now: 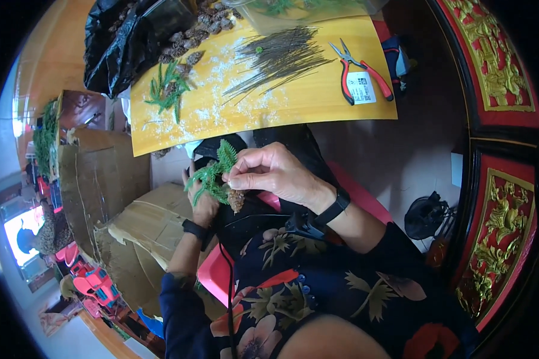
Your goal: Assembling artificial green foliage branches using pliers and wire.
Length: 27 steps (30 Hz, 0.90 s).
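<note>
My left hand [205, 206] holds a green artificial fir sprig [212, 173] together with a small brown pine cone [236, 199], in front of my chest and below the table edge. My right hand [272, 170] pinches the sprig near its stem from the right, fingers closed on it. Both wrists wear dark bands. On the yellow table [293, 102] above lie more green sprigs [169, 88], a bundle of thin dark wires [278, 57] and red-handled pliers [362, 70].
A black plastic bag [123, 42] and a heap of pine cones [191, 33] sit at the table's far left. White crumbs are scattered over the tabletop. Cardboard boxes [102, 179] stand to my left. A red and gold carved panel [497, 179] runs along the right.
</note>
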Motion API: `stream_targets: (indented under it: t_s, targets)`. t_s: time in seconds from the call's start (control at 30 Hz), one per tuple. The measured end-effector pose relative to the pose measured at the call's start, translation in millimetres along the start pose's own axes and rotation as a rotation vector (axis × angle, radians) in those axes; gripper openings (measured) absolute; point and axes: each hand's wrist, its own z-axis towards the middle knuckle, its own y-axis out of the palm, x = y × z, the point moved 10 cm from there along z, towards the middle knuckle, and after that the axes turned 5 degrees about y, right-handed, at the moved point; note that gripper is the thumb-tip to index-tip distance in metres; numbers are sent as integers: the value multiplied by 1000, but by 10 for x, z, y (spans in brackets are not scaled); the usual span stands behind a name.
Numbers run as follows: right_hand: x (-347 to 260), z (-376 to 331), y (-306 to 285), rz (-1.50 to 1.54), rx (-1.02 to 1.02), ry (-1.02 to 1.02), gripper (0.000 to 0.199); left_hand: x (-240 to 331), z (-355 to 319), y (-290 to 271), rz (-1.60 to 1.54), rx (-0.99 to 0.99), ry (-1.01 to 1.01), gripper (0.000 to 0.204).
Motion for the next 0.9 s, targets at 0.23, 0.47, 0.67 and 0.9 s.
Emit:
stream_targets:
  t_s: [0.23, 0.47, 0.67, 0.9]
  targets:
    - [32, 51, 73, -163, 0, -69, 20, -981, 71, 801, -103, -167, -74, 40]
    - [207, 19, 180, -237, -72, -5, 19, -1059, 167, 608, -482, -24, -180, 41]
    - [372, -3, 446, -452, -175, 42, 20, -313, 146, 161, 35, -23, -10, 42]
    - [623, -270, 638, -314, -337, 107, 19, 781, -127, -702, -639, 26, -57, 28]
